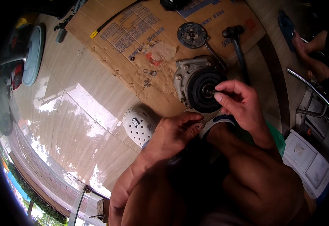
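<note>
Creased, printed cardboard [115, 66] lies on the glossy floor [78, 139]. It carries the pulley unit [183, 84] near its lower edge, a round black disc [192, 35] beyond that, a metal rod [215, 52] just beside both, several small metal parts [147, 83] to their left, and a yellow-tipped cable [94, 34] farther left. The hammer [238, 47] lies at the right, head on the cardboard, handle reaching past its edge.

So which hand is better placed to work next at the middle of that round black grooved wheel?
Likely the right hand: its fingers are at the middle of the round black grooved wheel. The left hand sits lower and further left, apart from it.
</note>
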